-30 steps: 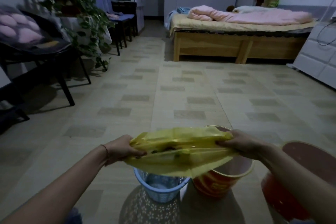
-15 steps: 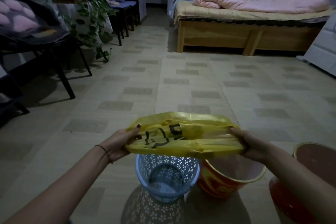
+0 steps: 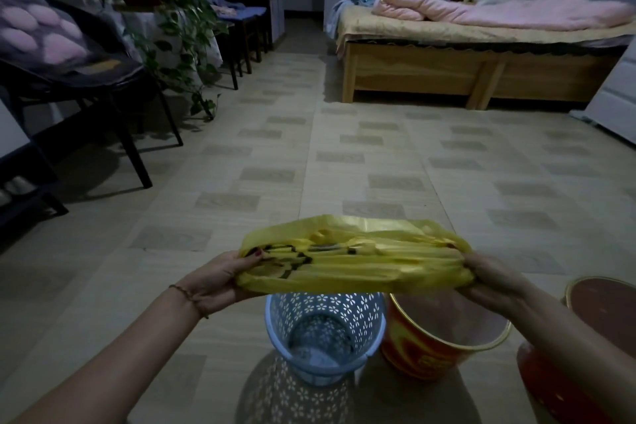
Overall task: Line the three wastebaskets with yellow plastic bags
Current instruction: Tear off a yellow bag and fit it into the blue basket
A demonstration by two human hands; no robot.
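Note:
A yellow plastic bag (image 3: 358, 256) with black print is stretched flat between my two hands, held in the air above the baskets. My left hand (image 3: 220, 277) pinches its left end, my right hand (image 3: 492, 277) grips its right end. Directly below stands a pale blue perforated wastebasket (image 3: 323, 330), unlined. Touching it on the right is a red bucket with a gold rim (image 3: 444, 344). A second red bucket (image 3: 592, 330) sits at the far right, partly behind my right forearm.
A black chair with a pink cushion (image 3: 69, 55) stands at the left, next to a trailing green plant (image 3: 165, 17). A wooden bed with pink bedding (image 3: 481, 45) fills the back right. A white cabinet (image 3: 616, 103) is at the right edge. Tiled floor (image 3: 344, 155) lies between.
The bag has risen and been pulled wider and flatter between my hands. The view has tipped down, so the blue basket and both red buckets show more fully.

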